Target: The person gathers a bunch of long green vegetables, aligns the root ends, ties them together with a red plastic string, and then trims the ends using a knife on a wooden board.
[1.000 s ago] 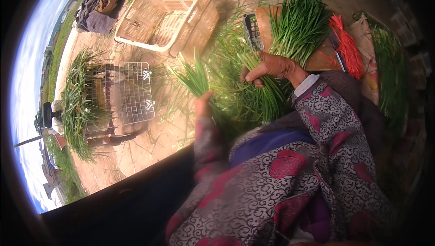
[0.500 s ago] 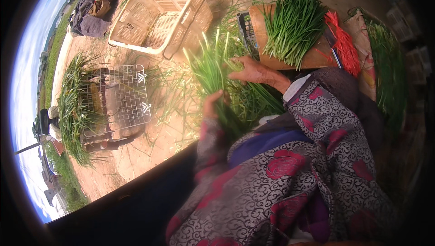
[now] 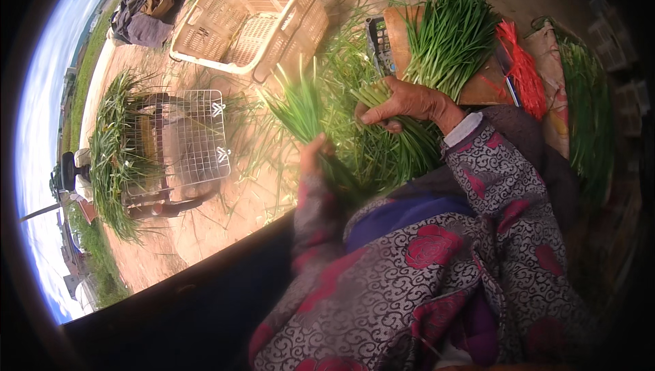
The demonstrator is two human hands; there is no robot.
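Observation:
My left hand [image 3: 315,155] is closed around a bunch of green chives [image 3: 297,108], their pale ends fanning up and away from me; motion blurs them. To its right, my right hand [image 3: 416,103] grips a second bunch of chives [image 3: 412,152] near the pale cut ends, which poke out left of the thumb. The leaves of that bunch trail down toward my lap. The two hands are apart. Just beyond my right hand, a thick, evenly laid pile of chives [image 3: 450,42] rests on a brown board [image 3: 486,88].
Red plastic strings [image 3: 522,74] lie at the board's right, beside a thin blade-like tool [image 3: 512,91]. A cream plastic basket [image 3: 254,49] stands ahead. Leafy chives [image 3: 117,159] hang over a wire rack [image 3: 194,135] at left. Leaf scraps [image 3: 341,70] litter the ground.
My right hand has moved right, away from the left bunch, and now holds its own bunch of chives. My left hand stays nearly in place, its bunch leaning more to the left.

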